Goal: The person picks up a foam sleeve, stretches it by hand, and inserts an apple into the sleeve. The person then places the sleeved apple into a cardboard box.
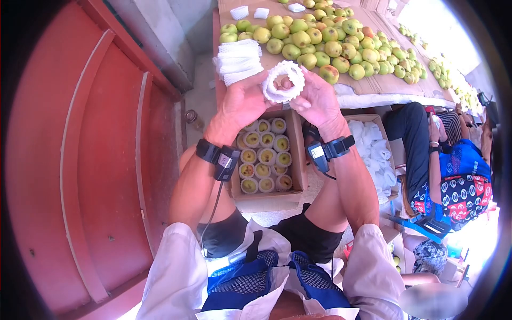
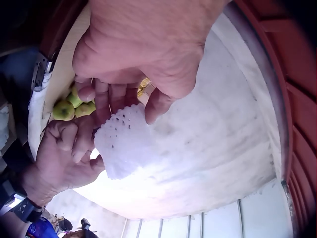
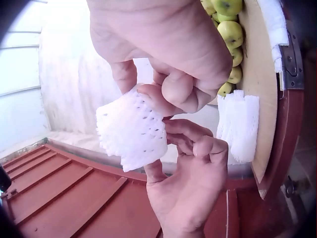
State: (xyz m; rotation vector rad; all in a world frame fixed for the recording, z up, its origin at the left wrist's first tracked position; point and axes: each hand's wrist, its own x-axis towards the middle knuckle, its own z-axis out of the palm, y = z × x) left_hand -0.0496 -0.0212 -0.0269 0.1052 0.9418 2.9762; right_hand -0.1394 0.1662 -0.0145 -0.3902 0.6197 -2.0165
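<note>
A white foam net sleeve (image 1: 286,97) is held up between both hands, its round opening facing the head camera. My left hand (image 1: 242,100) grips one side, with the thumb along the net (image 2: 124,141) in the left wrist view. From the other side my right hand (image 1: 321,101) pinches it; the right wrist view shows its thumb and curled fingers at the edge of the sleeve (image 3: 131,131). Fingertips show through the opening. A stack of flat white foam nets (image 1: 238,60) lies on the table's near corner, just beyond my left hand.
Many green and reddish apples (image 1: 333,49) cover the cardboard-topped table (image 1: 384,88). Below my hands stands a carton (image 1: 298,160) of sleeved apples in rows. A box of white foam nets (image 1: 370,154) is on the right, near another seated person (image 1: 458,165). A red door (image 1: 106,133) flanks the left.
</note>
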